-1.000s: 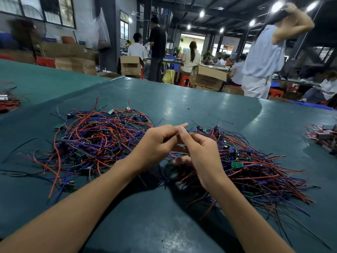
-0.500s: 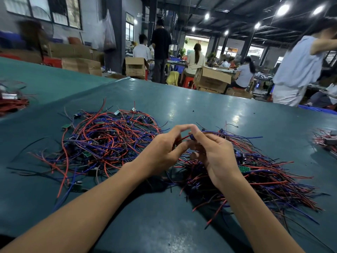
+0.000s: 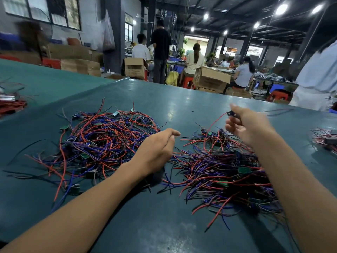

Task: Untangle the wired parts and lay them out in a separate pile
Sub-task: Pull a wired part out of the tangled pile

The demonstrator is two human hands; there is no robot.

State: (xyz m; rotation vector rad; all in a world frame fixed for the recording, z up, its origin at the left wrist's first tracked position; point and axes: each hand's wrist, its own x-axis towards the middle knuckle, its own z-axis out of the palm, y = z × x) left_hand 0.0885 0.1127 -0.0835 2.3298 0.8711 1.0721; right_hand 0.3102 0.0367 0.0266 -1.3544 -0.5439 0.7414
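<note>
Two heaps of red, blue and black wired parts lie on the teal table [image 3: 182,110]: a left pile [image 3: 102,143] and a right pile [image 3: 224,172]. My right hand [image 3: 246,125] is raised above the right pile and pinches a small dark wired part [image 3: 230,113], whose red wire trails down into that pile. My left hand [image 3: 156,148] rests low between the two piles, its fingers curled and pinching the end of a thin black wire [image 3: 180,137] that points right.
More wire bundles lie at the far left edge [image 3: 11,105] and the far right edge [image 3: 326,137]. A person in light clothes [image 3: 317,73] stands at the table's far right. Cardboard boxes [image 3: 211,79] and seated workers are beyond the table.
My hands, joined over the gap between the piles, have parted. The right hand rose up and to the right with a wired part; the left hand dropped toward the table.
</note>
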